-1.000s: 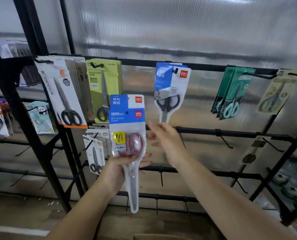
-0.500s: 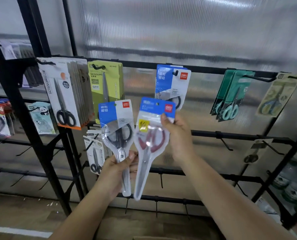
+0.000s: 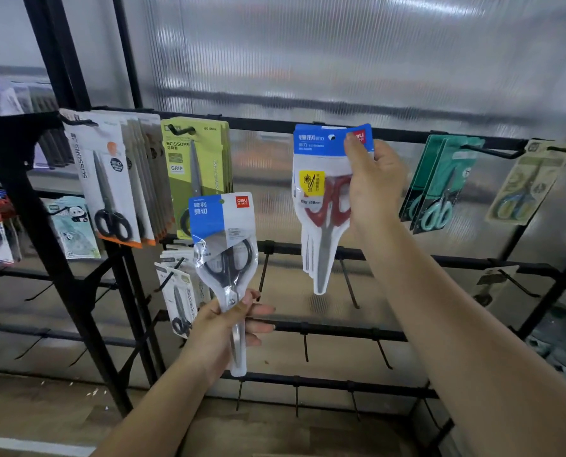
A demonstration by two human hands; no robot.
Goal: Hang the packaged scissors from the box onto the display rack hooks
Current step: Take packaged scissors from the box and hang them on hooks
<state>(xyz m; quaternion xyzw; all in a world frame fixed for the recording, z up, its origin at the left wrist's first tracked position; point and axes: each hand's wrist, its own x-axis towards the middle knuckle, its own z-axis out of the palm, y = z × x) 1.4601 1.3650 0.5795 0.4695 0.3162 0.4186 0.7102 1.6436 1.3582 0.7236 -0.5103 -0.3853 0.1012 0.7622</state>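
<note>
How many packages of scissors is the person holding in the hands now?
2. The left hand grips the black-handled scissors pack by its lower end. The right hand holds the red-handled scissors pack up at the top rail; similar packs may hang hidden behind it.

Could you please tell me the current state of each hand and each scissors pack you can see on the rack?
Left hand: grips black-handled pack low.
Black-handled pack: upright, unhung.
Right hand: holds red-handled pack.
Red-handled pack: raised at top rail; hooked or not, cannot tell.
Green packs: hanging.
Teal packs: hanging.
</note>
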